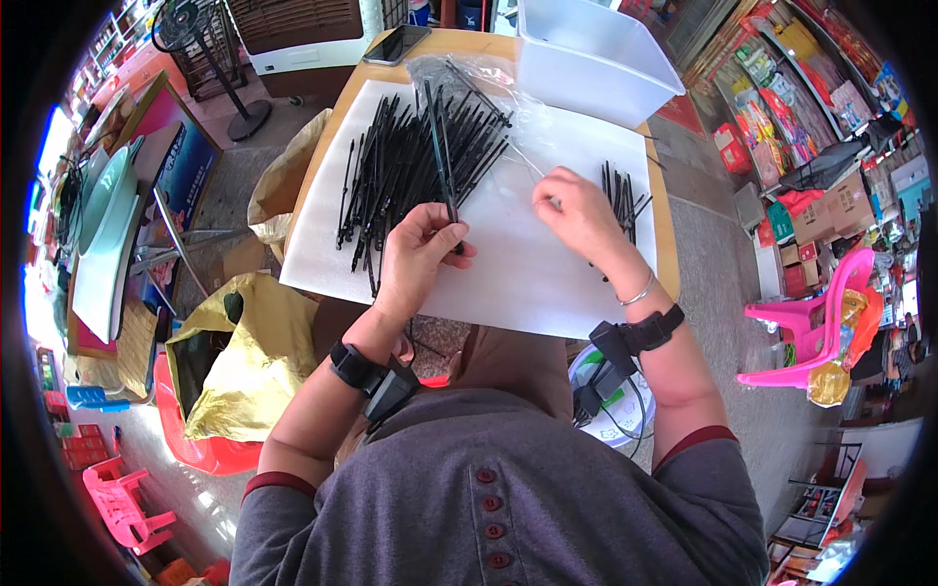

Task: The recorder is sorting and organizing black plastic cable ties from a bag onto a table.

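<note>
Black cable ties (415, 161) lie in a loose heap in the upper middle of the frame, on a white foam sheet (508, 264) that covers the wooden surface (666, 244). By their look they are light, thin plastic strips, springy rather than stiff, and smooth enough to slide over each other (a heap like this would tangle easily); the sensible place to take one is near an end, where it can be drawn clear of the rest.

The left hand (415, 256) has its fingers curled and pressed together around a few ties, pinching them near their lower ends so they stand up toward the heap. The right hand (576, 210) rests on the sheet with its fingers bent down and close together; whether they pinch anything is hidden by the back of the hand.

Just right of it lies a smaller bunch of ties (621, 200). A crumpled clear plastic bag (489, 83) sits behind the heap, and a white plastic bin (591, 54) occupies the upper right corner of the surface.
</note>
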A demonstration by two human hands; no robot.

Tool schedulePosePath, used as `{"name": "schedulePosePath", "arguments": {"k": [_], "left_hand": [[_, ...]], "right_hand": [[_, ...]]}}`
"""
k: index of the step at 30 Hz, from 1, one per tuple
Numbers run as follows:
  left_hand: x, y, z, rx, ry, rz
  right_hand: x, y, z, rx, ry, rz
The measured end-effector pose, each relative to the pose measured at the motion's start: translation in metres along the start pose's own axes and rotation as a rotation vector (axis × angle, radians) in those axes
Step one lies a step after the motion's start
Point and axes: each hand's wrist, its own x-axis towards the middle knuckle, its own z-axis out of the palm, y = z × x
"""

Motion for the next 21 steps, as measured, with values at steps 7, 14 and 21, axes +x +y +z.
{"name": "schedulePosePath", "arguments": {"k": [7,14,21], "left_hand": [[0.002,-0.006,-0.001,-0.043,-0.014,0.004],[0.002,-0.007,-0.002,-0.002,-0.064,0.020],[-0.001,-0.005,-0.004,0.016,-0.076,0.030]], "right_hand": [[0.012,-0.007,-0.005,0.248,0.093,0.182],[0.017,0.002,0.015,-0.044,0.025,0.012],[0.012,0.004,0.023,-0.410,-0.094,0.002]]}}
